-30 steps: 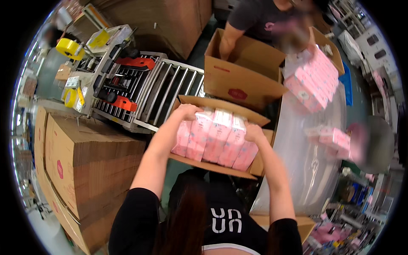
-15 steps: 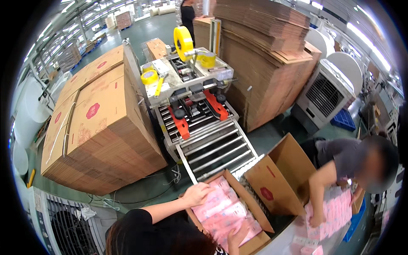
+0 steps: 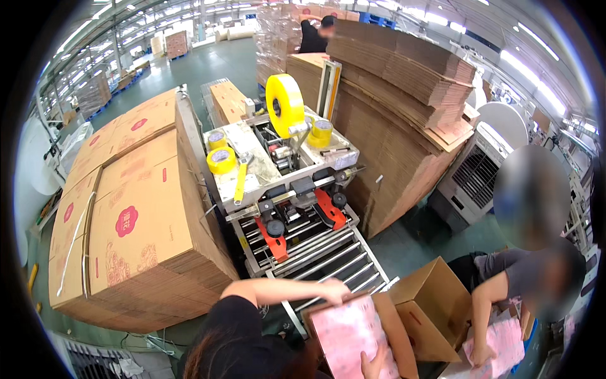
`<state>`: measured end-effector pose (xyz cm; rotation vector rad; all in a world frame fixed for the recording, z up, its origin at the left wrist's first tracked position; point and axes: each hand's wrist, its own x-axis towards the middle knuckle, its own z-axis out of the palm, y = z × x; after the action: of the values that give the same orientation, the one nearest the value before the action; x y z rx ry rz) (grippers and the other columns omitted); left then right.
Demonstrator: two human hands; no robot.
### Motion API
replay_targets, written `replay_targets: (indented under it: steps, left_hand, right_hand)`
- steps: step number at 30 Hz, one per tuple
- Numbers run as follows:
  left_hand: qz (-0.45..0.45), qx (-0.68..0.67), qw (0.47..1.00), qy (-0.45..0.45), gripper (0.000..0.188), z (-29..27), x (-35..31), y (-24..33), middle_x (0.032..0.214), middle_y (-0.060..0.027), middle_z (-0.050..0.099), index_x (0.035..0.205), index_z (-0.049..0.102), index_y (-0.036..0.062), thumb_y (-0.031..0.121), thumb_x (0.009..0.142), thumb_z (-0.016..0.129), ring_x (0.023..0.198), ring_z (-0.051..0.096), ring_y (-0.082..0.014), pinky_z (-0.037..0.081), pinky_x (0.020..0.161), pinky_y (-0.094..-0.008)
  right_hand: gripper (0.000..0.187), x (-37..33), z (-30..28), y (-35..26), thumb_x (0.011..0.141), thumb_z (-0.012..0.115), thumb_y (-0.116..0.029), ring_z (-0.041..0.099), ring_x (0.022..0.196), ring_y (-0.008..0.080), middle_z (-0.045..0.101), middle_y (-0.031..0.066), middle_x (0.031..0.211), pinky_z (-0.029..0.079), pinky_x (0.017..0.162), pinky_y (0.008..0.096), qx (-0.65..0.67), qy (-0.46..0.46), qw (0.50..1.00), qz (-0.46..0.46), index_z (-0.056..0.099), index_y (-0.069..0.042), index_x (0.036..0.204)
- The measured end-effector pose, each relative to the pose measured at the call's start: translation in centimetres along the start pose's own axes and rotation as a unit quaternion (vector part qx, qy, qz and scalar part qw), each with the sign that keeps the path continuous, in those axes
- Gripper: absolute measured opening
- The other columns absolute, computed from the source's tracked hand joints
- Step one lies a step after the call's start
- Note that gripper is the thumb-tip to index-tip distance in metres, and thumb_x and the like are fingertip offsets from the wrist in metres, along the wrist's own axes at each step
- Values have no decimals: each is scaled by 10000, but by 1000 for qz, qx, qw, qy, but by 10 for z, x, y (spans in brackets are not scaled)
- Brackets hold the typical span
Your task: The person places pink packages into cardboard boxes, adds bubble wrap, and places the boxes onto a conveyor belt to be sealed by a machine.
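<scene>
An open cardboard carton (image 3: 399, 328) filled with pink soft packs (image 3: 347, 325) stands at the near end of the roller conveyor. At the carton's far edge, my left hand (image 3: 332, 290) has its fingers closed over a brown flap. My right hand (image 3: 374, 363) lies on top of the pink packs, thumb and fingers apart. The carton's near side runs out of the picture, partly behind my dark sleeve and hair.
A taping machine (image 3: 284, 158) with yellow tape rolls sits over the conveyor rollers (image 3: 341, 259). Stacked flat cartons (image 3: 145, 215) flank it at left, more (image 3: 391, 126) at right. Another open carton (image 3: 435, 309) stands beside mine. At right, a co-worker's hand (image 3: 483, 354) touches pink packs.
My left hand has gone from the pink packs to the carton's far edge. My right hand remains on the packs. The whole view has shifted, and the co-worker's packs have changed position.
</scene>
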<state>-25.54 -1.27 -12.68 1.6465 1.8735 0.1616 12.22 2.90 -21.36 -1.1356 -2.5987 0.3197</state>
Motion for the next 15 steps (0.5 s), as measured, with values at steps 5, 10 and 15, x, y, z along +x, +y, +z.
replay_targets:
  steps: [5, 10, 15]
  left_hand:
    - [-30, 99, 994, -23, 720, -55, 28, -96, 1086, -188, 682, 1525, 257, 177, 324, 877, 536, 938, 681, -343, 533, 785, -467]
    - [-105, 12, 985, -137, 1020, -11, 38, -89, 1406, -296, 450, 1546, -27, 73, 582, 874, 547, 1293, 479, -372, 387, 1067, -424]
    - [-15, 42, 985, -164, 940, 56, 73, -65, 1352, -261, 509, 1516, 236, 133, 468, 776, 709, 1283, 482, -350, 407, 1040, -411]
  right_hand:
    - [842, -167, 82, 84, 722, 824, -307, 533, 1193, 411, 541, 264, 1290, 403, 1040, 459, -38, 164, 868, 468, 431, 75, 1361]
    - [1014, -43, -2, -106, 698, 849, -380, 432, 1277, 330, 437, 242, 1384, 345, 1082, 413, 382, 4, 869, 314, 313, 114, 1404]
    - [652, 30, 27, -135, 806, 751, -432, 540, 1118, 309, 557, 192, 1209, 417, 1002, 389, 169, -429, 886, -44, 551, 30, 1219]
